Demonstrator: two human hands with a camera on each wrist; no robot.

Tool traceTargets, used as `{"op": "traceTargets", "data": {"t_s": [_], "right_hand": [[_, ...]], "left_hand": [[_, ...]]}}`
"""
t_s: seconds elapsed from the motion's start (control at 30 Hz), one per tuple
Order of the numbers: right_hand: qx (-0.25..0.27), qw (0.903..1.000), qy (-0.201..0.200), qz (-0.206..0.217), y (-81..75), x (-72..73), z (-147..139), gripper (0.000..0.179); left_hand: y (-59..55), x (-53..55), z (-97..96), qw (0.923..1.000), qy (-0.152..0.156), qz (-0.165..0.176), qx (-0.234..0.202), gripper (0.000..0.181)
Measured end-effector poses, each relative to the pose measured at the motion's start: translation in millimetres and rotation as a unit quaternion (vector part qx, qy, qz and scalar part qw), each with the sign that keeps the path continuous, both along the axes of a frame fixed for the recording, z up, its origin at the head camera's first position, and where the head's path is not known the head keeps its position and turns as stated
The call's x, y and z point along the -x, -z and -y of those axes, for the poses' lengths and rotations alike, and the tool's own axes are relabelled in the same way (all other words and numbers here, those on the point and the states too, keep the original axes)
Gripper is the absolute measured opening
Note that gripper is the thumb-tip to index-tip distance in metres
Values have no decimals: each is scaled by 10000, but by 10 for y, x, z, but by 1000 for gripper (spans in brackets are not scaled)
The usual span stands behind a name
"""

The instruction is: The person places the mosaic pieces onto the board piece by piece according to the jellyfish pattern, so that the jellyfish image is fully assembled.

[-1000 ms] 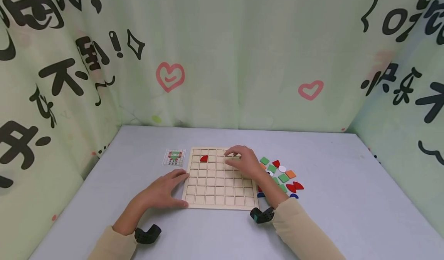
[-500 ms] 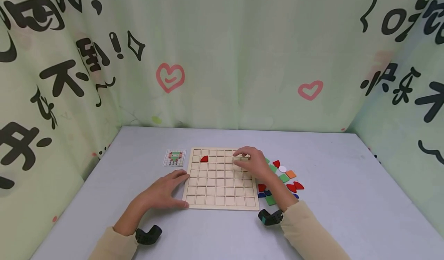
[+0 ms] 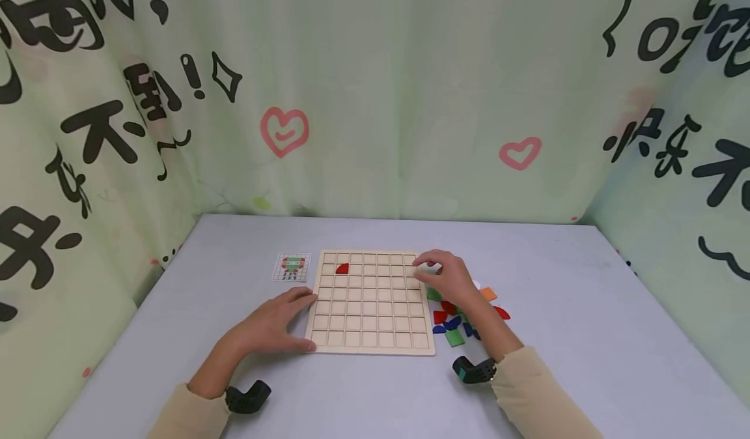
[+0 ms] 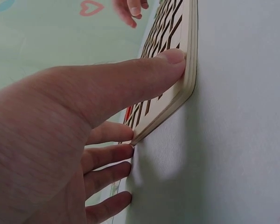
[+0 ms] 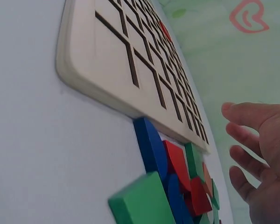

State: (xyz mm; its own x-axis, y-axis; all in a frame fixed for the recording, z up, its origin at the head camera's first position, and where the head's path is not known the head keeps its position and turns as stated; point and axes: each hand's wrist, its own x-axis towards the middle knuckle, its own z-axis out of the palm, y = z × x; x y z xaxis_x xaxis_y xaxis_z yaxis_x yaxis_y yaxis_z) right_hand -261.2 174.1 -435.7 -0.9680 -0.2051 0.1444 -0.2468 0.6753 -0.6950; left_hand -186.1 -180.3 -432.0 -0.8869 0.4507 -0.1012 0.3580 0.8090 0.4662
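A grid board (image 3: 369,307) lies on a tabletop (image 3: 556,283): card (image 3: 291,267) just left, one piece (image 3: 342,269) on it near its far left corner, loose pieces (image 3: 453,323) beside the right edge, curtain (image 3: 404,100) behind.

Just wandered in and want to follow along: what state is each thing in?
Grid board: lying flat, mostly unfilled.
Red piece: lying in one board cell.
Loose pieces: clustered beside the board.
Picture card: lying flat, picture up.
Left hand: touching the board's edge.
Right hand: hovering, holding nothing visible.

Left hand (image 3: 272,324) spread; right hand (image 3: 450,277) raised, fingers bent (thumb apart).
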Motion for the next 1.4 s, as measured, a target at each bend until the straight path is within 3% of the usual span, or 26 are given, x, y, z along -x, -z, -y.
{"op": "traceTargets", "data": {"t_s": [0.37, 0.6, 0.87, 1.4], "right_hand": [[-249, 9978, 574, 197, 47, 1, -278, 22], [-260, 9975, 584, 292, 80, -16, -385, 26], [-740, 9945, 734, 144, 108, 3, -454, 27], [-999, 9912, 843, 215, 125, 49, -413, 25]], "left_hand": [[25, 6, 15, 10000, -15, 34, -25, 88], [24, -4, 11, 10000, -42, 10, -48, 85], [15, -2, 18, 10000, 8, -44, -20, 87], [35, 21, 30, 10000, 6, -24, 1, 88]]}}
